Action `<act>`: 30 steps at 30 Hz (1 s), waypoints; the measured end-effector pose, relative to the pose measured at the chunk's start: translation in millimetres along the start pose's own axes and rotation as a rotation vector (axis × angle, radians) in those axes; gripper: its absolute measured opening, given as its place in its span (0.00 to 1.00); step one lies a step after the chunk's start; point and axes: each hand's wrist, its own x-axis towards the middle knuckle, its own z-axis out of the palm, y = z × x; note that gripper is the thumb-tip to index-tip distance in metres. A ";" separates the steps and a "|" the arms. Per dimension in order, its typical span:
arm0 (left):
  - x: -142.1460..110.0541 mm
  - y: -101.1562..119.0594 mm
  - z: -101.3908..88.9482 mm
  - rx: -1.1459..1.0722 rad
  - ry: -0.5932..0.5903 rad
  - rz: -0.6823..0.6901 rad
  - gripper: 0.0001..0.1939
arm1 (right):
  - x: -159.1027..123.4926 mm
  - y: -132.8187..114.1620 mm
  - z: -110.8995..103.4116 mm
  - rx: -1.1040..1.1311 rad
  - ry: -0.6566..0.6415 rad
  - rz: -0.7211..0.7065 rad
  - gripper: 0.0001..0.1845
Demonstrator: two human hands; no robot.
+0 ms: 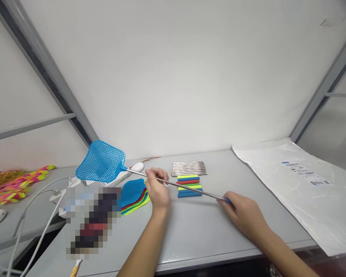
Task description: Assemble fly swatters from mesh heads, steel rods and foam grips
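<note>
A blue fly swatter (102, 161) with a long thin metal rod (187, 187) stretches across the grey table (196, 231). My left hand (158, 188) pinches the rod near its middle. My right hand (243, 215) is closed on the blue grip at the rod's end. Under the rod lie a stack of coloured swatter heads (134, 198), a pile of coloured foam grips (189, 186) and a row of metal rods (188, 168).
A large white plastic bag (300, 184) with a label lies at the right. At the left are white cables (43, 215), a heap of pink and yellow strips (14, 184) and a blurred patch. A white wall stands behind the table.
</note>
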 end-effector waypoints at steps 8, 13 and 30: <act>34.0 9.4 -19.4 -0.138 0.278 0.096 0.25 | 1.7 0.9 0.0 0.030 -0.111 0.030 0.20; 48.8 18.2 -33.7 -0.162 0.387 0.104 0.26 | 1.0 0.2 -1.1 0.057 -0.135 0.013 0.20; -27.8 -7.0 18.0 0.047 -0.451 -0.256 0.26 | 0.9 -2.2 -4.2 0.158 -0.139 0.120 0.21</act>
